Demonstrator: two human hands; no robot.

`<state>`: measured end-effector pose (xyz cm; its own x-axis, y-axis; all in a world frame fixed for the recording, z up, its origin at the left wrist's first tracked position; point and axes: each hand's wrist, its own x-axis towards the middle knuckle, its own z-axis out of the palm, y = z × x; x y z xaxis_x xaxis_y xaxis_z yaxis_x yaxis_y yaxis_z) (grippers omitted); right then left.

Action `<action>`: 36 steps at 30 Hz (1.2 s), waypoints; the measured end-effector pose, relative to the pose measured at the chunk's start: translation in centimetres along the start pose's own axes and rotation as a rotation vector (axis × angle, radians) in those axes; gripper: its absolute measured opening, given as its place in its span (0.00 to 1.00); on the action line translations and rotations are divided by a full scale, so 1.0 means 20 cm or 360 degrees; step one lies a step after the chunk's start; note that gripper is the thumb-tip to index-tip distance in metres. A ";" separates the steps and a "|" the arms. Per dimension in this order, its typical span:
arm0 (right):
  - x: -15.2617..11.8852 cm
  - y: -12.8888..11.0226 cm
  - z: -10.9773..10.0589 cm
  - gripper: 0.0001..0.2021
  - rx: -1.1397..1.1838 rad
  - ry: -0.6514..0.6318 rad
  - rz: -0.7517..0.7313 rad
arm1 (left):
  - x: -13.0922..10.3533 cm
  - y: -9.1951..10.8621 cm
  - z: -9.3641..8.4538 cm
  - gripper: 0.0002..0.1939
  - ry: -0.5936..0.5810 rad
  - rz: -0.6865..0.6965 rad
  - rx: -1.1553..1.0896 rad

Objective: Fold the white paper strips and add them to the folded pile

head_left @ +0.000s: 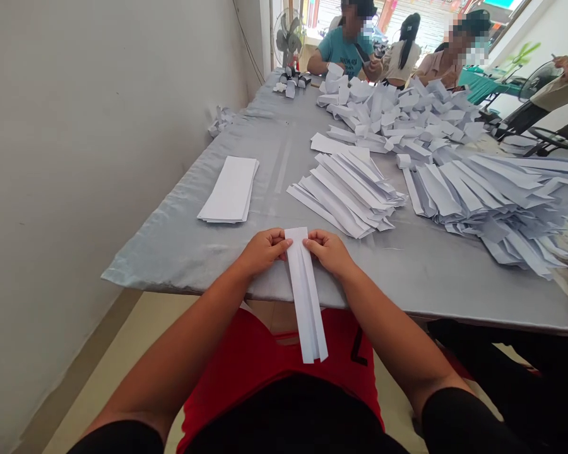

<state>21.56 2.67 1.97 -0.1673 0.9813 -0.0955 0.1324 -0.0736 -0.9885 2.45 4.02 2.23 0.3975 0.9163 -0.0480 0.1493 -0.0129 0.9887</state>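
A long white folded paper strip (307, 296) hangs between my hands at the table's front edge, its far end over the tabletop and its near end above my lap. My left hand (266, 252) pinches the strip's far left edge, thumb on top. On the far right edge, my right hand (329, 250) grips it the same way. Creases run lengthwise, and the side flaps are folded toward the middle. Just beyond my right hand lies a heap of folded paper strips (348, 192). A neat stack of flat white sheets (230, 189) sits beyond my left hand.
A grey cloth covers the table (170, 246), with a wall (99, 126) along its left. Another pile of folded strips (483, 189) lies to the right, and a large mound of folded papers (397, 113) farther back. Several people sit or stand around; a fan (288, 38) stands behind.
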 end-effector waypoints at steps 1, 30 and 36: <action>0.00 0.01 0.00 0.16 0.0031 0.0004 0.0014 | 0.00 -0.01 0.00 0.19 -0.0006 0.0019 0.0008; -0.03 0.00 -0.02 0.16 0.0202 -0.0152 -0.0062 | -0.03 -0.03 -0.01 0.12 0.0111 0.0068 -0.0065; -0.02 0.02 -0.02 0.19 0.0136 -0.0186 -0.0140 | -0.04 -0.04 0.00 0.14 0.0126 0.0112 -0.0024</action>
<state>22.13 2.39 1.74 -0.2879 0.9575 -0.0163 0.0294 -0.0082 -0.9995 1.97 3.27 1.40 0.3336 0.9422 0.0322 0.1098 -0.0727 0.9913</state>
